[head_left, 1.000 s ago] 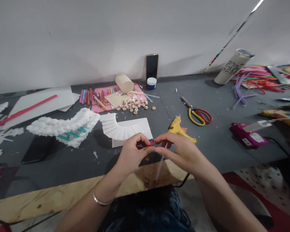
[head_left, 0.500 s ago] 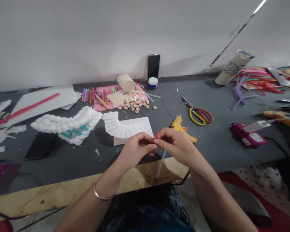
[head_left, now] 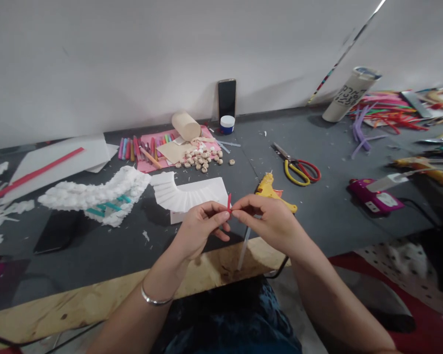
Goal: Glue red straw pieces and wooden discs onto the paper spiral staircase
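Observation:
Between the fingertips of both hands is a small red strip (head_left: 229, 201), its upper end sticking up. My left hand (head_left: 199, 227) pinches it with thumb and index finger, the other fingers loosely curled. My right hand (head_left: 268, 219) is closed in a pinch at the strip's right side, its fingertips almost touching the left ones. Just behind my right hand lies a yellow glue gun (head_left: 266, 186), with a clear glue stick (head_left: 243, 250) reaching past the table's edge. A fan-shaped pleated white piece (head_left: 180, 195) rests on white paper (head_left: 218, 186) beyond my left hand.
Red-and-yellow-handled scissors (head_left: 297, 169) lie behind the glue gun. Wooden-looking beads (head_left: 203, 160), pastels (head_left: 133, 148) and a cardboard tube (head_left: 185, 126) sit farther back, near an upright phone (head_left: 227, 98). A fluffy white shape (head_left: 96, 191) lies left, a purple power strip (head_left: 376, 195) right.
The red strip now shows more of its length above my fingertips. Both hands stay pinched together, and the fingers of my left hand have spread slightly. The view has shifted a little.

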Demonstrator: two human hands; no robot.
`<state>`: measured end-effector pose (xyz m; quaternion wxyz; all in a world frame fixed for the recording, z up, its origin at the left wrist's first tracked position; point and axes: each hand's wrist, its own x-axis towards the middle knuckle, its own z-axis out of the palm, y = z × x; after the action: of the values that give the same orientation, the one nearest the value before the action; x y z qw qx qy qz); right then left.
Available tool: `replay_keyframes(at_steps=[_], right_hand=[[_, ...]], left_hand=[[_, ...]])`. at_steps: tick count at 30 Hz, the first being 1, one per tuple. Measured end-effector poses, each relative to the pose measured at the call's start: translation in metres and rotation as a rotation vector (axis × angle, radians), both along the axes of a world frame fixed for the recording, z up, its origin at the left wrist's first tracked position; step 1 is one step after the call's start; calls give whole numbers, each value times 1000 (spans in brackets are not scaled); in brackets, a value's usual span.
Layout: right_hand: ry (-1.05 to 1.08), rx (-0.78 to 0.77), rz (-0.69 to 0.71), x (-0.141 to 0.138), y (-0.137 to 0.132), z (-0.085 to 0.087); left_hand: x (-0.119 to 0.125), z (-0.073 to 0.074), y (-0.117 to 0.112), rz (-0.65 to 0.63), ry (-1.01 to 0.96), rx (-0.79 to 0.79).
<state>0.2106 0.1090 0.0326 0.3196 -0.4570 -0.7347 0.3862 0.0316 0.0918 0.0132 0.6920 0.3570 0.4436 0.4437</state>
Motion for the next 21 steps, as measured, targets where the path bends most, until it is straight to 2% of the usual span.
replay_keyframes(at_steps=[5,10,13,15,17,18,21], right_hand=[[-68,116,-41,-5,-4,-2],[-143,470,-86,-11,-8,-11],[-148,584,2,-8,-14,-14],[-194,586,128,2,-18,-17],[-270,568,156,19,-19,-23],[-307,560,83,29,-18,-27],[-469,523,-311,61,-7,-46]], left_hand=[[2,2,0,23,10,-4],[2,2,2,84,-29,-14],[-2,4,4,109,-60,-19],[-5,5,4,102,-79,-39],[-6,5,4,108,-96,-66],[-6,5,4,112,-101,-77],[-6,3,4,120,-99,-77]])
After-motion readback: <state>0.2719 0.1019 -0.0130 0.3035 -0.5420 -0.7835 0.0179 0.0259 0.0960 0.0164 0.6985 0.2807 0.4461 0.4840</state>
